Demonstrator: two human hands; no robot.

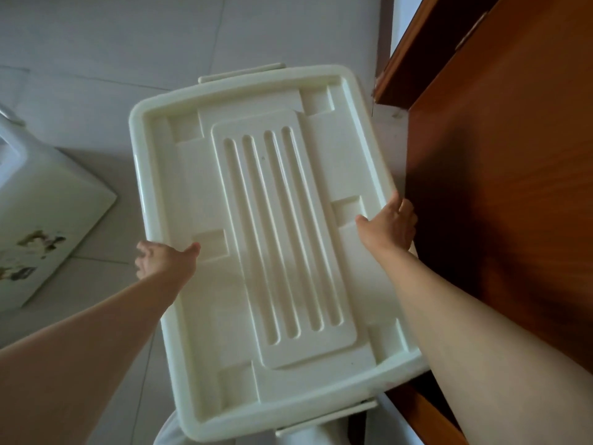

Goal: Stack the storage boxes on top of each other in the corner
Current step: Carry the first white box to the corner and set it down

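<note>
A large cream plastic storage box [272, 220] fills the middle of the view, its ribbed lid facing up at me, with clip handles at the far and near ends. My left hand [160, 256] grips its left long edge, thumb on the lid and fingers curled under the rim. On the opposite long edge, my right hand [390, 224] holds the rim the same way, close to a wooden cabinet. The box appears lifted above the floor. A second white storage box [45, 213] with a printed picture on its side stands at the left.
A tall brown wooden cabinet [500, 175] stands along the right side, nearly touching the held box. Pale floor tiles [134, 53] spread beyond and to the left. White clothing shows under the box's near end.
</note>
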